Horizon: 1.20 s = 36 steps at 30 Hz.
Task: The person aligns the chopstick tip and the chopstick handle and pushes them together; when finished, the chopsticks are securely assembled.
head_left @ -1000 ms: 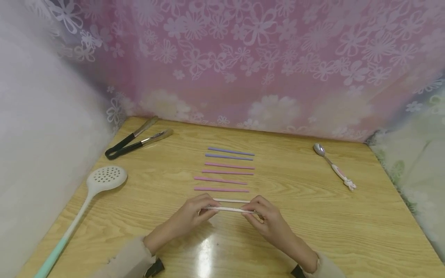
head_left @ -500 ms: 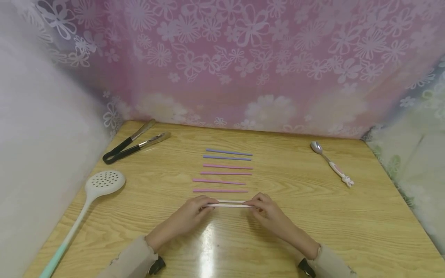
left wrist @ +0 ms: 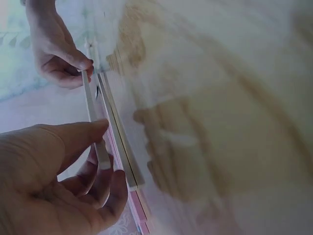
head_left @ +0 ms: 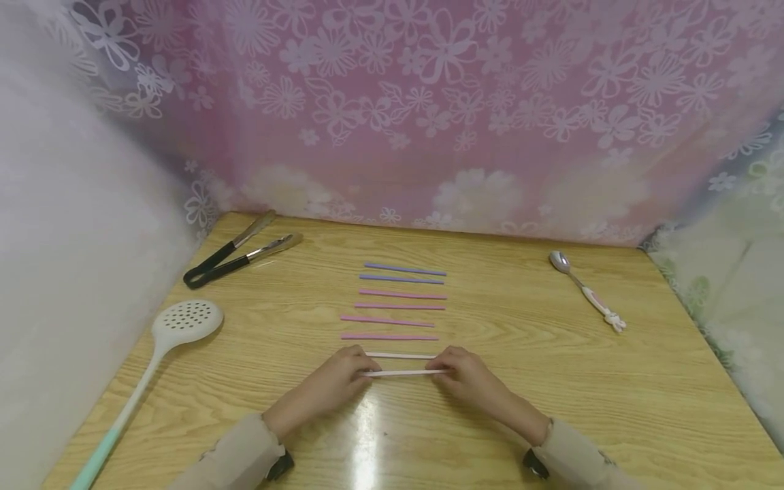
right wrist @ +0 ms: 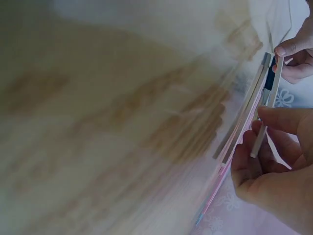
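Note:
A white chopstick [head_left: 404, 372] is stretched sideways between my two hands. My left hand [head_left: 343, 374] pinches its left end between thumb and fingers, and my right hand [head_left: 465, 374] pinches the right end. The left wrist view shows the held chopstick [left wrist: 91, 105] raised off the table beside a second white chopstick [left wrist: 117, 132]. That second white chopstick [head_left: 401, 355] lies just beyond the hands, roughly parallel to the held one. Farther back, several pink chopsticks [head_left: 390, 337] and two purple chopsticks [head_left: 404, 269] are laid in a row, one behind another.
On the left of the wooden table [head_left: 612, 395] lies a slotted skimmer [head_left: 186, 321] with a mint handle. Behind it, black-handled tongs [head_left: 229, 262] rest spread apart. A spoon [head_left: 588, 292] with a rabbit-shaped handle end lies at right. A pink floral curtain [head_left: 392, 122] hangs along the back edge.
Half a second ago the held white chopstick came close to the one on the table. Both hands have since drawn it slightly nearer to me, widening the gap.

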Each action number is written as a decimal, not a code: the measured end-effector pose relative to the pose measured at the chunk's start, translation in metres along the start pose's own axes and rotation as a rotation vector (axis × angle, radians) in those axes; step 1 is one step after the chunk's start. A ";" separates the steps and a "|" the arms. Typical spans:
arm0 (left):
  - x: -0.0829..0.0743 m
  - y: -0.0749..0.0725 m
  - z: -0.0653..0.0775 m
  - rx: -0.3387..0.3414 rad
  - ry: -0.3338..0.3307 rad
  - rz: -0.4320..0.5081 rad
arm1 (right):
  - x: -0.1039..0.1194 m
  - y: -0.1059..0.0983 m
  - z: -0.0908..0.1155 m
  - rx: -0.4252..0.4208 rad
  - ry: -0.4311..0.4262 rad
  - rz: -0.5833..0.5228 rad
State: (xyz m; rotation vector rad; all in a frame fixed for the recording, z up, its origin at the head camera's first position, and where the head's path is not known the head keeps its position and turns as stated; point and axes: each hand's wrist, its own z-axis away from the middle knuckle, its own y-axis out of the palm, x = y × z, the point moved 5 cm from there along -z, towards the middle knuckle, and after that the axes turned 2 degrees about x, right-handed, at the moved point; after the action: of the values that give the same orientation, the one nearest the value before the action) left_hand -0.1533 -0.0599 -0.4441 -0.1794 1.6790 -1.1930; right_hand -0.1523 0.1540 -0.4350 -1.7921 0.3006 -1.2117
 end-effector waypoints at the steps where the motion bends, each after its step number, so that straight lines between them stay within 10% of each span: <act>1: 0.000 0.001 0.000 -0.001 -0.005 -0.008 | -0.001 0.001 -0.001 0.008 0.019 0.004; 36: 0.004 0.007 -0.007 0.107 -0.047 0.089 | -0.009 0.002 -0.007 0.037 0.139 0.016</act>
State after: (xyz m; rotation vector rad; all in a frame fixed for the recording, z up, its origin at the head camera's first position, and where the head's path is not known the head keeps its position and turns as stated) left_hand -0.1577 -0.0548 -0.4526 -0.0654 1.5621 -1.2000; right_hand -0.1619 0.1547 -0.4411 -1.6742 0.3698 -1.3248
